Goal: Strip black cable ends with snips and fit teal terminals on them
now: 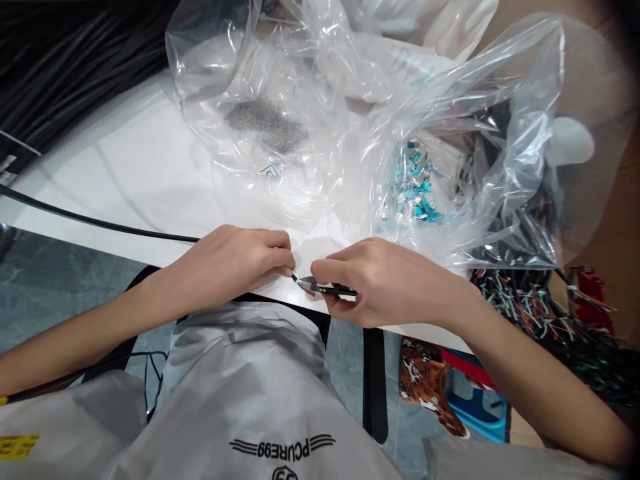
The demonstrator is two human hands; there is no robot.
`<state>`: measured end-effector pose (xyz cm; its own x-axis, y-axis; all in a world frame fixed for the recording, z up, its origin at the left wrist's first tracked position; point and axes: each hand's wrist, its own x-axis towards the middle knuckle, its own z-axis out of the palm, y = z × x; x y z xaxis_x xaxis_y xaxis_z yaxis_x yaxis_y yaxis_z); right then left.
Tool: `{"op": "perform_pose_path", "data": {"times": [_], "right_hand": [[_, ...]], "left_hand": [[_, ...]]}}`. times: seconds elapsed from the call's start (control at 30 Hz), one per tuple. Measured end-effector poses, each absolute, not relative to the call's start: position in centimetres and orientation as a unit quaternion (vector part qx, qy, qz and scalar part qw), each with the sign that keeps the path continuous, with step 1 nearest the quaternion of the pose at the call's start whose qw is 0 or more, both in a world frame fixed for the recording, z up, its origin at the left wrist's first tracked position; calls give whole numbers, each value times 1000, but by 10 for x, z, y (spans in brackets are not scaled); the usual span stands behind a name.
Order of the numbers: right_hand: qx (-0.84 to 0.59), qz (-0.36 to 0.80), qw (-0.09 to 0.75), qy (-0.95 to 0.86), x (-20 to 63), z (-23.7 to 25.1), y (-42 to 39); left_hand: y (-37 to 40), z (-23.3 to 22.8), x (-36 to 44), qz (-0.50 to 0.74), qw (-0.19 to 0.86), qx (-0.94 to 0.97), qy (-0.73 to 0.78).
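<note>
My left hand [250, 257] pinches a black cable [125, 230] close to its stripped end, near the front edge of the white table [135, 160]. From that end poke thin coloured wires [307, 289], with orange and white among them. My right hand [380, 283] is closed around small dark-handled snips [323, 289]. The blades of the snips lie at the wires, just beyond the end of the black jacket; whether they are closed on a wire I cannot tell. The cable runs off to the left behind my left wrist.
Clear plastic bags [340, 133] cover the back of the table; one holds fine grey bits [267, 123], another teal pieces [420, 183]. Black cables [75, 73] are heaped at the back left. Bundles of cable with bared coloured ends [530, 303] hang at the right.
</note>
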<state>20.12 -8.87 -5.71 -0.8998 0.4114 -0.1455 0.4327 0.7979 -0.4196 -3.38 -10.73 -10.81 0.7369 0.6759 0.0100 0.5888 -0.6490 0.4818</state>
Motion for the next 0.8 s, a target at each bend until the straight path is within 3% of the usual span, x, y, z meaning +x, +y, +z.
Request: {"op": "perform_pose_path", "data": {"times": [0.8], "right_hand": [[188,-255,152,936,182,-43,-75]], "left_hand": [[-105,-107,-34,97,232,905,343]]}}
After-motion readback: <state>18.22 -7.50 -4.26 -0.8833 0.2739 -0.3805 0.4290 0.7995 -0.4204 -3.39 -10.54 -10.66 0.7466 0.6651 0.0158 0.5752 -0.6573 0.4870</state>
